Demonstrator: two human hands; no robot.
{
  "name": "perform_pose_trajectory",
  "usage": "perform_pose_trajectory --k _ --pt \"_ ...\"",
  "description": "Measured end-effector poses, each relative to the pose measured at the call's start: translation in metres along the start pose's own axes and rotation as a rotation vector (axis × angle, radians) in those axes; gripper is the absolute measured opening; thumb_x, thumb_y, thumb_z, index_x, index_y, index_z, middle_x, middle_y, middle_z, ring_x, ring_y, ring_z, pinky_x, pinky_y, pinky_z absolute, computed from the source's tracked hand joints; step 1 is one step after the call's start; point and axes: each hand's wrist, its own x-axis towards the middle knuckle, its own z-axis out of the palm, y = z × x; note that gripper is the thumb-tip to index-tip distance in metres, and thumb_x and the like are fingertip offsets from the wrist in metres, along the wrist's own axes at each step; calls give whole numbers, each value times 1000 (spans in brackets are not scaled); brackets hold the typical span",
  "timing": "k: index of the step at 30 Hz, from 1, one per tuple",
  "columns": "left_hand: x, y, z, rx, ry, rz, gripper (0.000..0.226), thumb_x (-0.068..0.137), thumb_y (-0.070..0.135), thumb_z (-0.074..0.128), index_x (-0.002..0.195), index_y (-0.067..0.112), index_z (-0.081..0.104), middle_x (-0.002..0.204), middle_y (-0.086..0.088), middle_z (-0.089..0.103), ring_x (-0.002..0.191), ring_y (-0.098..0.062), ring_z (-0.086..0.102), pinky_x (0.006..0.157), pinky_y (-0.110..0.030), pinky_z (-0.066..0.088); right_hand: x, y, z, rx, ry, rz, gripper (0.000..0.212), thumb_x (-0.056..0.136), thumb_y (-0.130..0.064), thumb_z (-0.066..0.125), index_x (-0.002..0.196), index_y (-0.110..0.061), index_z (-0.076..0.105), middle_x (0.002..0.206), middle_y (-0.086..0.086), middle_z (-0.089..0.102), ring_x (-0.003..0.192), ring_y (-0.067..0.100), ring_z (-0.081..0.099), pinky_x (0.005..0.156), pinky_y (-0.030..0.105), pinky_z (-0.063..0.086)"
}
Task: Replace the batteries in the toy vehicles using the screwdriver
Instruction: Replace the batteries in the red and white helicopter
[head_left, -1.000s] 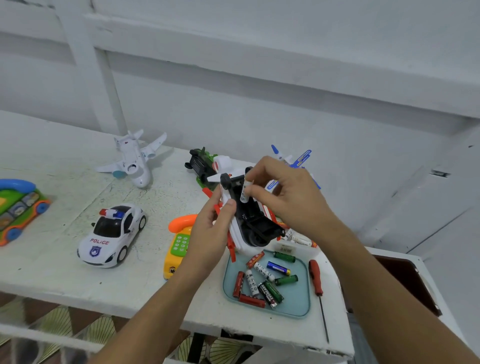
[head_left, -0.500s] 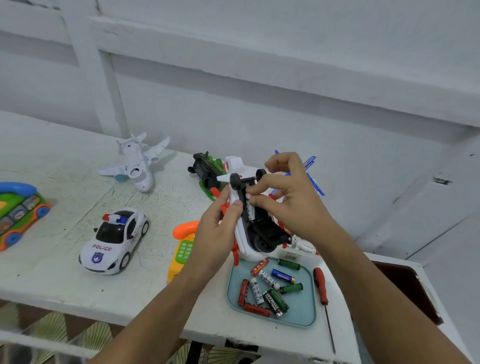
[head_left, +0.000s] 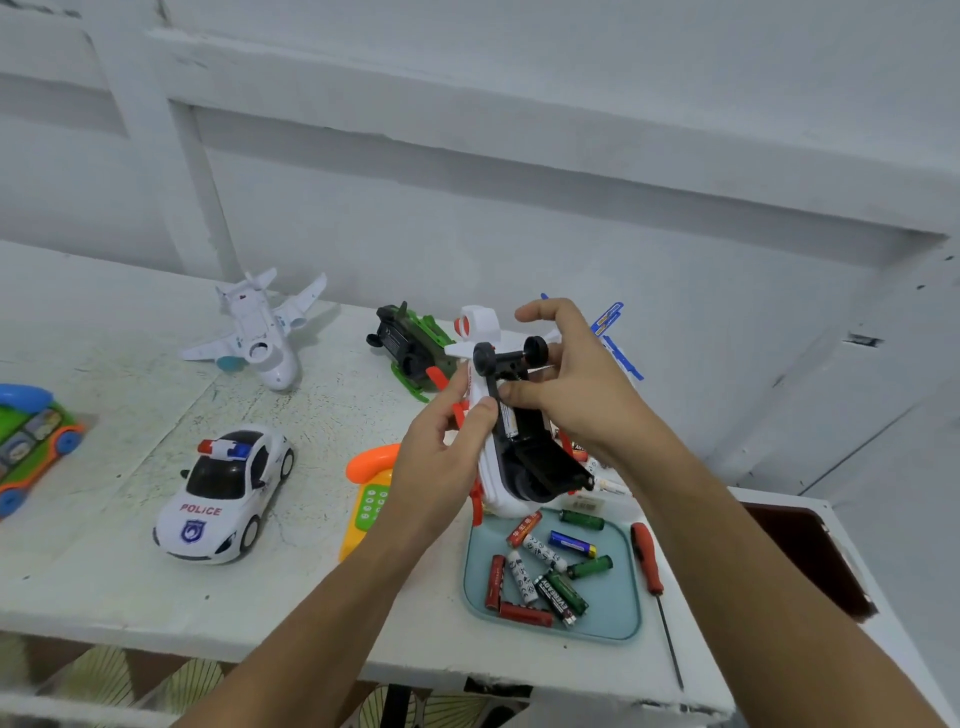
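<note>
My left hand (head_left: 436, 457) grips a white toy vehicle (head_left: 501, 493) with orange trim, turned so its black underside and open battery compartment face me. A battery (head_left: 509, 422) lies in that compartment. My right hand (head_left: 582, 395) has its thumb on the battery's upper end, its other fingers curl behind the toy by the black wheel axle, and the index finger is raised. A red-handled screwdriver (head_left: 647, 564) lies on the table right of a teal tray (head_left: 613, 608) holding several loose batteries.
On the white table stand a police car (head_left: 223, 493), a white plane (head_left: 260, 332), an overturned green toy (head_left: 410, 348), an orange-yellow toy phone (head_left: 369, 499) and a blue-winged plane (head_left: 613, 338). Another colourful toy phone (head_left: 31, 441) sits far left. A brown-lined box (head_left: 810, 556) stands on the right.
My right hand brought the battery down from above the toy into the compartment; it went from pinching the battery to pressing it in with the thumb. My left hand kept hold of the toy.
</note>
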Motion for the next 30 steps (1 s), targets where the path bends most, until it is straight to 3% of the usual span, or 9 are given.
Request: perform_pose_trajectory --k 4,7,9,12,15,17,22,27,30 --pt "0 3 -3 -21 -12 9 54 90 45 55 143 34 50 135 11 62 125 -9 57 106 -43 47 2 7 -2 151 -26 26 56 79 3 73 122 -26 50 100 9 65 76 17 68 63 26 56" --pt "3 5 -5 -50 -4 -7 40 97 39 54 138 35 55 127 8 67 118 -15 63 98 -51 51 1 20 -14 435 -47 141 35 87 -19 70 119 -20 56 102 8 67 87 18 67 67 29 54" --pt "4 5 -5 -59 7 -19 35 100 36 52 134 37 58 123 9 69 114 -17 66 96 -55 52 -2 35 -20 562 84 238 24 93 -29 62 111 -14 58 100 8 64 82 18 65 63 29 54" --pt "5 5 -6 -63 16 -13 31 104 25 47 122 44 63 113 10 73 106 -16 69 91 -50 55 -18 68 -19 -46 179 269 15 95 -28 58 92 -13 58 83 3 61 62 12 56 56 28 49" --pt "6 5 -7 -63 22 -17 32 104 22 46 120 42 64 108 13 74 103 -12 70 87 -45 56 -43 90 -6 -588 -140 258 9 91 -31 62 86 -24 60 78 -9 57 63 4 53 55 19 42" --pt "6 5 -7 -67 22 -21 31 104 22 45 122 40 63 106 14 74 101 -11 70 86 -43 56 -58 98 10 -703 -260 278 9 91 -31 62 97 -25 63 86 -10 59 74 7 59 62 21 47" --pt "4 5 -5 -74 6 -35 33 104 21 45 117 45 62 109 15 73 104 -9 69 92 -45 55 -69 110 37 -917 -153 142 30 93 -33 55 122 -29 59 113 -4 65 105 18 60 83 30 49" --pt "3 5 -5 -86 -4 -38 32 104 20 45 117 43 63 107 14 74 102 -9 69 92 -46 56 -69 113 43 -977 -180 85 19 87 -20 51 102 -20 63 93 2 66 86 23 62 72 32 53" --pt "2 3 -6 -73 -3 -44 31 104 22 46 119 44 63 107 13 74 103 -11 70 92 -49 55 -69 114 40 -870 -210 116 24 84 -15 54 106 -20 61 89 -1 63 81 18 59 69 28 50"
